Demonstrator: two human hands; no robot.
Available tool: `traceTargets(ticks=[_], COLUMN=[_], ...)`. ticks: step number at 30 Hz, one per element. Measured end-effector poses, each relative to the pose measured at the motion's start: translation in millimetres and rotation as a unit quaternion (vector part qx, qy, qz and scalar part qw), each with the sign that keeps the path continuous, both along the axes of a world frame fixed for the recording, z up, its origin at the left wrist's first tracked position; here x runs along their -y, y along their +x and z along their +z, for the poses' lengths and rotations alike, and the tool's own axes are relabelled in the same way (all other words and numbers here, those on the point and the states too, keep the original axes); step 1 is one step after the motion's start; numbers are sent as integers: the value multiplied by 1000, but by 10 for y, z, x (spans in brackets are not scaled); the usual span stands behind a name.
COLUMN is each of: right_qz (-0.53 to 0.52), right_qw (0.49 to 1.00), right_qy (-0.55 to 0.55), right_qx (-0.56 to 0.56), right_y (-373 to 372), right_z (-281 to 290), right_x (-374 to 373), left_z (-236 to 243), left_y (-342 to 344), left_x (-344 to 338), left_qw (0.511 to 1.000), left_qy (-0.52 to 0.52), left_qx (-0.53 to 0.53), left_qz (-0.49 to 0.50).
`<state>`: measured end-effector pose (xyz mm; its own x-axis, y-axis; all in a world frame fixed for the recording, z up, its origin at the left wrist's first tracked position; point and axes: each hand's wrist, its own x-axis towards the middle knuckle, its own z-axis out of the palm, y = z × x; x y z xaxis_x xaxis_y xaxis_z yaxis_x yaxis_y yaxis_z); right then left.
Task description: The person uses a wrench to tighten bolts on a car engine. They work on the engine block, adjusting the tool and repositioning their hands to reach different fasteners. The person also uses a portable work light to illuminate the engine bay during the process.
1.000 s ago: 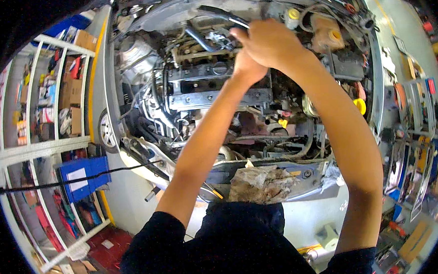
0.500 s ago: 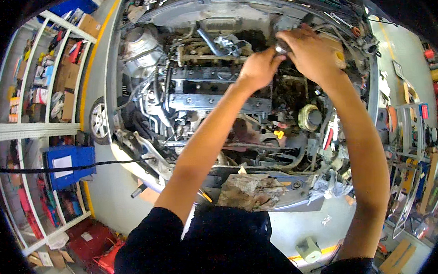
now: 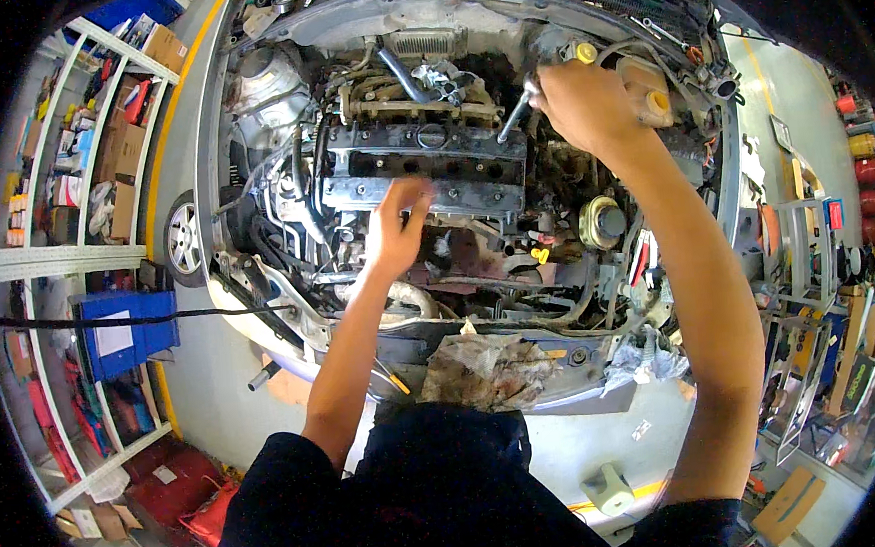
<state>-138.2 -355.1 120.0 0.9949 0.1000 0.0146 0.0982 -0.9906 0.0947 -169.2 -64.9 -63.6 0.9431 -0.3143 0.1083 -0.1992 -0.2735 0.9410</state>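
Fingers of a person's right hand (image 3: 583, 109) curl tightly around one end of a metal tool (image 3: 515, 118) over the engine bay of a car (image 3: 242, 307). The tool slants down toward the picture's left, its far end at the upper right corner of a black engine cover (image 3: 470, 149); whether the two touch cannot be told. The left hand (image 3: 395, 231), holding nothing visible, has its thumb apart from loosely bent fingers at the cover's near edge; contact there is unclear. Behind the cover, a blue tube (image 3: 400, 73) leans beside crumpled foil (image 3: 443, 78). A tan tank (image 3: 636, 78) sits just beyond the right hand; nearer the person are a round canister (image 3: 605, 221) and a yellow handle (image 3: 540, 256). A stained cloth (image 3: 489, 373) lies across the car's front edge, with crumpled plastic (image 3: 646, 363) to its right. Loaded shelves (image 3: 66, 260) stand at left.
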Motion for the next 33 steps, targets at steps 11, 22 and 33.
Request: traceTargets(ticks=[11,22,33], right_qz=[-32,58,-207], right_qw=[998,997,974], right_qy=[-44,44,-21], right_qx=[-26,17,-92], right_y=[92,111,207], right_z=[115,20,59], right_x=[26,-131,-258], left_z=[-356,-332,-221], left_y=[-1645,-2087,-2499], left_x=[-1474,-2064,-2654], left_qw=[992,988,973], left_qy=[20,18,-10], left_qx=[-119,-99,-131], left_qz=[45,121,187])
